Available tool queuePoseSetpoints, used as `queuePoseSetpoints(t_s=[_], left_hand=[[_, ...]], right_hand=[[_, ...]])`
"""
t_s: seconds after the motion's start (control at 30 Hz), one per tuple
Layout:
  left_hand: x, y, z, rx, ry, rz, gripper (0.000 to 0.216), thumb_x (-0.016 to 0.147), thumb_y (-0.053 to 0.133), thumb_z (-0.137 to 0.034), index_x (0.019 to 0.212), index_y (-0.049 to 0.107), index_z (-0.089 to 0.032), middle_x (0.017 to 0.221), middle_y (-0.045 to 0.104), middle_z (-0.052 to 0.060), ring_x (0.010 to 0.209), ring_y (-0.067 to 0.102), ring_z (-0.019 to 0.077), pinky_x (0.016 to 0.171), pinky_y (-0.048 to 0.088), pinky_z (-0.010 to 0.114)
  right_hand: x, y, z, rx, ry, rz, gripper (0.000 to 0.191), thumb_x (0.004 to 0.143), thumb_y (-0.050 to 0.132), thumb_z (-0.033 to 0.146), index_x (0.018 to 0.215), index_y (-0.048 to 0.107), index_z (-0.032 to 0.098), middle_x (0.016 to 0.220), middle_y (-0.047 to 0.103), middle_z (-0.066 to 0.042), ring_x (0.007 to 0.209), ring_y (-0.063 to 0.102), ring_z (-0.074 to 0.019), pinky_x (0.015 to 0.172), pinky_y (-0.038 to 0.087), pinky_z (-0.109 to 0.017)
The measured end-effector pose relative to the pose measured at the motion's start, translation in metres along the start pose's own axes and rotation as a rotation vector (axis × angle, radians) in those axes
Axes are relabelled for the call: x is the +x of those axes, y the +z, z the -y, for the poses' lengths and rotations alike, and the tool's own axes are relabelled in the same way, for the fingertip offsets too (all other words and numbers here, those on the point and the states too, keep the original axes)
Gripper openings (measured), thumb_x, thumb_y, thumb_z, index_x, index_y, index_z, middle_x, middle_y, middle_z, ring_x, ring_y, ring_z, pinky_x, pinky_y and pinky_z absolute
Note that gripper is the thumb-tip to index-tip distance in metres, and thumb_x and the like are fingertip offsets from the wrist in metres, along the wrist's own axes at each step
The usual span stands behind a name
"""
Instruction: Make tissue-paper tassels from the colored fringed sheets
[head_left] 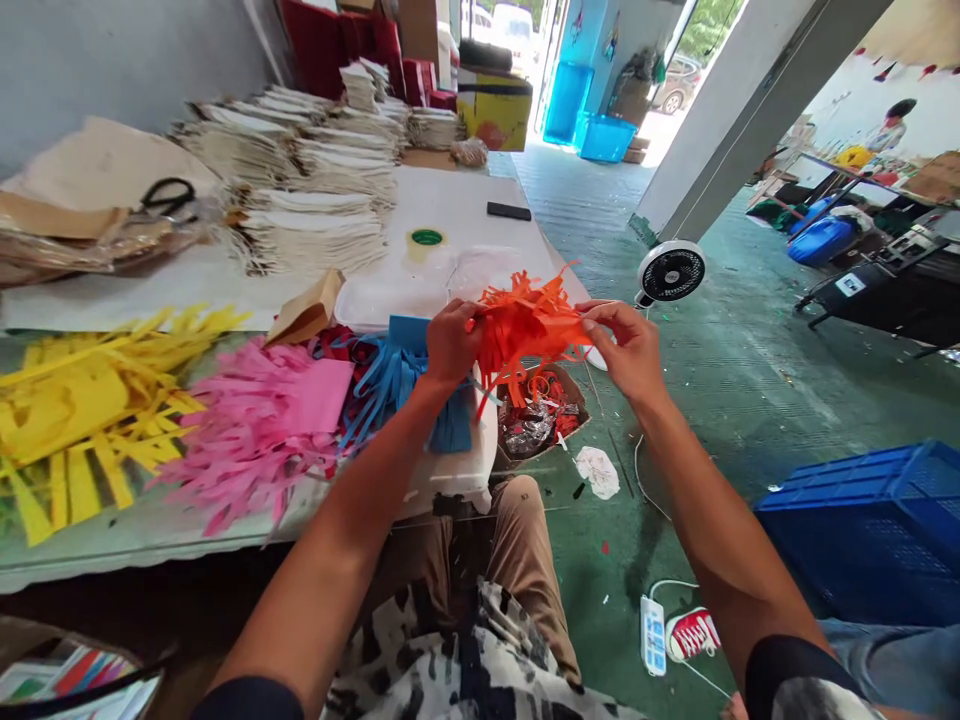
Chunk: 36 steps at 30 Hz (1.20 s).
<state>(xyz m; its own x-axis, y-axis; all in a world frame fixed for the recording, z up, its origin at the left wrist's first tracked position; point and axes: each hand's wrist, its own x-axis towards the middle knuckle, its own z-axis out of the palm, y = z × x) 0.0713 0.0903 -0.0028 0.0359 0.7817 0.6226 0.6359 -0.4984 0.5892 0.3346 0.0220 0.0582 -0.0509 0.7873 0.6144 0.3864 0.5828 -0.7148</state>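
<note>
Between my two hands, an orange fringed paper strip (536,325) is held up just past the table's right corner. My left hand (454,345) is closed around its left end. At the other end, my right hand (624,345) pinches the orange paper between thumb and fingers. Blue fringed paper (450,425) lies on the table beside my left forearm. Farther left are pink fringed paper (322,395) and a heap of yellow fringed paper (75,400). Some dark red fringe shows between the pink and the blue.
Stacks of off-white folded pieces (322,225) fill the table's back left, near black-handled scissors (167,195). A tape roll (427,238) and a dark flat phone-like object (509,211) lie farther back. Below stands a scrap box (544,415). A fan (671,272) and blue crate (870,520) are rightward.
</note>
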Motion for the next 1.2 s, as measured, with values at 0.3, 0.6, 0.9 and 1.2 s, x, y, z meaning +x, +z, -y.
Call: queuePoseSetpoints(t_s=[0.3,0.6,0.9,1.2], left_hand=[[0.002,-0.001,0.008,0.074,-0.003,-0.012,0.036,0.095,0.057,-0.013,0.127,0.073,-0.02,0.118,0.074,0.012,0.109,0.069,0.0273,0.093,0.053,0.035],[0.001,0.01,0.003,-0.085,-0.034,0.012,0.034,0.099,0.056,-0.017,0.123,0.079,-0.026,0.115,0.073,0.008,0.111,0.07,0.0237,0.1,0.054,0.035],[0.0,-0.06,-0.025,-0.38,0.006,-0.013,0.03,0.09,0.053,-0.016,0.098,0.08,-0.026,0.095,0.076,0.006,0.094,0.071,0.0237,0.089,0.062,0.043],[-0.033,-0.119,-0.143,-0.346,0.161,0.129,0.017,0.093,0.074,-0.03,0.108,0.079,-0.026,0.094,0.074,0.004,0.086,0.07,0.0197,0.083,0.06,0.04]], right_hand=[[0.015,-0.051,-0.015,0.241,-0.051,-0.513,0.014,0.086,0.082,0.035,0.088,0.071,0.028,0.092,0.077,0.002,0.089,0.075,-0.0189,0.091,0.061,-0.039],[-0.002,-0.123,0.055,0.073,-0.319,-0.822,0.01,0.09,0.079,0.038,0.082,0.076,0.042,0.094,0.077,0.009,0.114,0.074,-0.0243,0.109,0.055,-0.048],[-0.025,-0.053,0.061,0.105,-0.051,-0.608,0.005,0.089,0.08,0.027,0.088,0.075,0.027,0.093,0.077,-0.001,0.089,0.073,-0.0203,0.089,0.06,-0.04],[-0.044,-0.017,0.081,-0.003,-0.013,-0.424,0.01,0.099,0.07,0.037,0.098,0.071,0.027,0.103,0.075,-0.003,0.1,0.073,-0.0199,0.091,0.061,-0.038]])
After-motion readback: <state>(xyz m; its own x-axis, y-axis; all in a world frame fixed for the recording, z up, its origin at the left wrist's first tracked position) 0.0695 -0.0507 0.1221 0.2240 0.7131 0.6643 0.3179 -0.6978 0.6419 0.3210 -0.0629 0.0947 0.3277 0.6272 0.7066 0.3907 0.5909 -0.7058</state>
